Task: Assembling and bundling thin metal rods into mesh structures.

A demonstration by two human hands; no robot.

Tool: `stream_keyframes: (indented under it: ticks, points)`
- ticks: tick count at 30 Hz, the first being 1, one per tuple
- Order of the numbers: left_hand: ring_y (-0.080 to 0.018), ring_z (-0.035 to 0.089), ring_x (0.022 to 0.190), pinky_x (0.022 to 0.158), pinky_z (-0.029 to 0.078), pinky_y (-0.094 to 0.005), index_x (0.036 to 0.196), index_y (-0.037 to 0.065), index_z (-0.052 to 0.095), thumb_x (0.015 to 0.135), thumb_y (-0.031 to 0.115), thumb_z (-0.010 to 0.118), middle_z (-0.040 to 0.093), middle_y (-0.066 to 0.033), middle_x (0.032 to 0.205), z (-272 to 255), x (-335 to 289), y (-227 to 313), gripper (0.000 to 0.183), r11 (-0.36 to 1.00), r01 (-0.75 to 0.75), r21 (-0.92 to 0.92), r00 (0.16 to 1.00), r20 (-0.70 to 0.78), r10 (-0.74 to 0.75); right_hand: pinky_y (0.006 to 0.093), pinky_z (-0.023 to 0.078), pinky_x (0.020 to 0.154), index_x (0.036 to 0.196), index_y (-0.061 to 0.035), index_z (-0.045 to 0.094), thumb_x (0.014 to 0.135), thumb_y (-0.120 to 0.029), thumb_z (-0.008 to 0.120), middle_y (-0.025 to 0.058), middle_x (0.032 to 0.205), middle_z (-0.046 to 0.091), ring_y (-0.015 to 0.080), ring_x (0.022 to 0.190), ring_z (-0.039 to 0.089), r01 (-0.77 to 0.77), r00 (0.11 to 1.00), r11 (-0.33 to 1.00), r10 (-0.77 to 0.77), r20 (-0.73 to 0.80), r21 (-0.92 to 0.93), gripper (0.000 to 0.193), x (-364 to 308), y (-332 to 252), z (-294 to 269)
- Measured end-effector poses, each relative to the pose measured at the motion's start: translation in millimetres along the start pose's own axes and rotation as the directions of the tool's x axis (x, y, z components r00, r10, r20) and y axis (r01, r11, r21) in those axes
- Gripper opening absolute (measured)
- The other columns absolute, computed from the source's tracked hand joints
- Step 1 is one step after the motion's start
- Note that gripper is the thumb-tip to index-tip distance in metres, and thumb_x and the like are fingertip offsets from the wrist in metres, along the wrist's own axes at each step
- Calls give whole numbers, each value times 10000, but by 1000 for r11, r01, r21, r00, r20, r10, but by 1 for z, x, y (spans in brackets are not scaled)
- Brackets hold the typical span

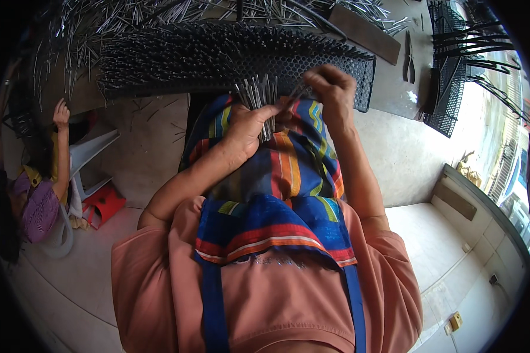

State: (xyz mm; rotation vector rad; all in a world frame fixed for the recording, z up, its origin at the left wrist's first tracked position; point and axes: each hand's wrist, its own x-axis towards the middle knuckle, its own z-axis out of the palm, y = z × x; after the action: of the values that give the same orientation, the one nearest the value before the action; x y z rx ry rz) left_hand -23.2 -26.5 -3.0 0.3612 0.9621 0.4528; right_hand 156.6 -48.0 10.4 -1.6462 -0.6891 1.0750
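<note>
My left hand [249,125] is closed round a bundle of thin metal rods [256,93], held upright above the striped apron over my lap. The rod ends show above and below the fist. To its right, my right hand [331,88] is raised with fingers bent together. A thin metal rod [299,93], smeared by motion, runs from those fingertips toward the bundle. Just beyond both hands lies a long black perforated rack [318,69]. Many dark rods [188,53] stand in its holes on the left and along the back; bare holes show at the front right.
Loose metal rods [76,35] are heaped behind the rack on the table. A flat brown plate [365,34] and pliers [409,59] lie to the right, near another black perforated rack [444,97]. At far left, another person's hand [60,113] reaches to the table beside a grey chair [91,153].
</note>
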Motion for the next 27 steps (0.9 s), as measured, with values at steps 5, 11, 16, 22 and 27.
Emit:
stream_keyframes:
  ticks: [5, 11, 16, 22, 27]
  points:
    - [-239, 704, 765, 646, 581, -332, 1019, -19, 648, 833, -31, 605, 707, -149, 916, -5, 1, -13, 191, 1000, -11, 29, 999, -33, 12, 180, 349, 546, 822, -9, 682, 774, 24, 712, -30, 699, 587, 46, 611, 491, 457, 854, 889, -435, -285, 14, 65, 24, 1, -4]
    - [-250, 707, 748, 655, 589, -337, 1014, -34, 644, 827, -39, 596, 705, -162, 878, -4, 0, -8, 193, 998, 12, 53, 1000, -18, -11, 220, 443, 597, 805, 5, 682, 742, 40, 725, 35, 748, 623, 92, 666, 569, 601, 731, 719, -671, -124, -348, 85, 32, 8, 2]
    - [-252, 708, 766, 662, 591, -341, 1020, -33, 643, 825, -50, 585, 705, -165, 905, -6, 3, -10, 204, 999, 9, 34, 1000, 2, -9, 248, 458, 588, 828, -9, 696, 729, 15, 741, 77, 750, 639, 160, 626, 607, 512, 735, 607, -676, -56, -608, 111, 28, 7, 11]
    - [-261, 707, 784, 673, 589, -343, 1047, -22, 646, 819, -61, 580, 703, -165, 940, -3, -2, -1, 240, 1000, 23, 18, 1000, -18, -23, 267, 462, 580, 850, -23, 704, 770, -6, 715, 72, 708, 625, 155, 613, 614, 513, 733, 524, -680, 28, -680, 83, 37, 9, 8]
    - [-267, 708, 720, 625, 601, -335, 994, -38, 641, 803, -89, 588, 698, -160, 859, -7, -4, 0, 205, 993, 8, -119, 997, 74, 0, 256, 443, 552, 810, -10, 696, 793, -54, 702, 46, 670, 620, 108, 605, 583, 306, 948, 871, -314, 42, -384, 48, 7, -5, 12]
